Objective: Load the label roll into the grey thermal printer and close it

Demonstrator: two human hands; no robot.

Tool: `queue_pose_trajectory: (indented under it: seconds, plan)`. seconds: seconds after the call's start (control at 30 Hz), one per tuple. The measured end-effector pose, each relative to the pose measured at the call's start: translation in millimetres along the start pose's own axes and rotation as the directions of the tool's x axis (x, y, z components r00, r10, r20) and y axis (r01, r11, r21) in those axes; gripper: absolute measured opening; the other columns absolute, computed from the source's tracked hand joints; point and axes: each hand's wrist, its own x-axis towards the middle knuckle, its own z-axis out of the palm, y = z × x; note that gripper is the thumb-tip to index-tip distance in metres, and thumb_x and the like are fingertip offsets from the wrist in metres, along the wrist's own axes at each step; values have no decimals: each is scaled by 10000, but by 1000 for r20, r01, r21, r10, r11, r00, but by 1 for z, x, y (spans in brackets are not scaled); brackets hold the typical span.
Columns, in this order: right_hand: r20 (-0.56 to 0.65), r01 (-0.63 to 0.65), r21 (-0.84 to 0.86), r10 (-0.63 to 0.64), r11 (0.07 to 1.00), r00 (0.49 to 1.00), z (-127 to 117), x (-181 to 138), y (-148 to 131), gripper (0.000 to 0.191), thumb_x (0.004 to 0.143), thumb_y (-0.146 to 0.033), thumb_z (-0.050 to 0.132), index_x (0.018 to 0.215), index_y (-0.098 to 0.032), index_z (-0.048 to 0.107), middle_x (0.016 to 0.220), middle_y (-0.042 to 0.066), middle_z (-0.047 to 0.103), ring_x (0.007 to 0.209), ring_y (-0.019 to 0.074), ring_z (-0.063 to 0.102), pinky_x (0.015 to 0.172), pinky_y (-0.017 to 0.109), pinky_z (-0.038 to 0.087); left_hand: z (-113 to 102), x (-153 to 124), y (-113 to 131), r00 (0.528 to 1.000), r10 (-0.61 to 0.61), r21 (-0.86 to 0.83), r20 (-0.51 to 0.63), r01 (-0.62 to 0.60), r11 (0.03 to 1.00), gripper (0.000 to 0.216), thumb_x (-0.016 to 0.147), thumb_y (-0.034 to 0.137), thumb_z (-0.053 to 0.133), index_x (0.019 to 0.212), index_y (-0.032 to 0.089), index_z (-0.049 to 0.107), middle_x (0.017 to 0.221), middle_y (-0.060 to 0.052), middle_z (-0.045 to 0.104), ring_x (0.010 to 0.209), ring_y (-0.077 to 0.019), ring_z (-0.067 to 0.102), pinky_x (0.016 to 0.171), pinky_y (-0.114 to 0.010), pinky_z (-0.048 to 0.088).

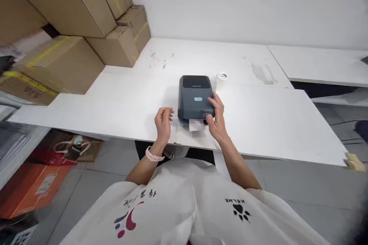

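Printer (196, 104) sits near the front edge of the white table (129, 103), right in front of the person, with its dark top cover lowered. A short pale paper strip (196, 125) sticks out of its front slot and hangs over the tabletop.

As far as can be judged, the loading side of the work looks done: the cover is down and paper is already through the slot. What seems left is the strip itself, which has not yet come away from the printer; whether anything is printed on it is too small to tell.

The right hand (217, 116) rests at the printer's front right corner, fingertips on the side edge of the cover and thumb by the front, spread apart rather than squeezed together. The left hand (163, 122) hangs just beside the printer's left side, clear of it, fingers loosely bent with nothing visible between them.

1 white roll (221, 81) stands just beside the printer's rear right corner; I cannot tell whether it feeds the printer. Cardboard boxes (66, 61) are stacked at the table's far left, well apart from both hands.
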Motion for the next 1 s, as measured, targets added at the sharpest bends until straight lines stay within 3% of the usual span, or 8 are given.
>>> queue_pose_trajectory:
  seconds: [0.27,0.5,0.7,0.77,0.8,0.83,0.9,1.0]
  plan:
    - [-127,98,20,-94,995,987,-15,113,-5,769,1002,-778,161,1659,-378,151,1751,37,216,1619,306,260,1303,598,257,25,49,8,981,-100,240,166,58,969,333,887,346,631,1201,233,641,1313,-107,685,1149,-223,662,907,-344,549]
    - [-90,13,44,-9,999,996,-13,237,12,792,982,-804,160,1640,-367,215,1735,26,285,1586,221,342,1287,443,343,51,64,17,940,-221,427,260,93,900,643,855,429,699,1433,250,483,1560,-138,527,1400,-322,531,1051,-427,500]
    - [-180,95,-211,-135,973,974,-22,220,-1,618,1049,-631,318,1584,-331,396,1683,44,383,1591,248,322,1286,477,334,60,76,15,944,-199,557,264,19,830,703,825,338,687,1473,229,436,1521,-149,567,1329,-342,591,1042,-480,505]
    - [-67,123,-310,-150,943,986,-22,198,-8,504,1079,-477,326,1464,-255,564,1549,113,548,1479,288,476,1223,494,405,61,78,15,945,-184,572,269,-3,820,715,812,309,686,1477,223,438,1521,-148,572,1360,-346,579,1063,-490,500]
    - [91,143,-364,-117,921,989,-21,187,-11,467,1084,-394,323,1393,-220,626,1464,137,621,1404,297,548,1176,488,446,61,79,15,948,-174,581,267,-14,814,711,808,292,685,1474,220,447,1520,-146,577,1375,-345,572,1083,-490,492]
    - [288,175,-417,-53,892,956,-17,178,-12,442,1078,-317,329,1329,-194,671,1389,149,672,1338,300,598,1123,472,480,61,79,15,950,-162,592,265,-27,806,705,807,270,679,1474,221,455,1517,-140,585,1379,-341,575,1100,-488,484]
    - [624,263,-488,122,832,771,-6,164,-12,389,1038,-200,392,1242,-164,722,1308,164,723,1253,315,656,1024,442,520,60,80,14,951,-138,613,276,-64,787,718,812,206,641,1502,235,444,1487,-116,625,1327,-327,622,1106,-479,483]
    - [790,336,-512,280,791,545,20,156,-6,334,926,-103,551,1188,-137,755,1219,200,759,1155,366,707,942,442,529,57,80,13,941,-122,628,315,-110,771,820,796,96,555,1577,265,371,1415,-75,694,1177,-309,704,1059,-473,514]
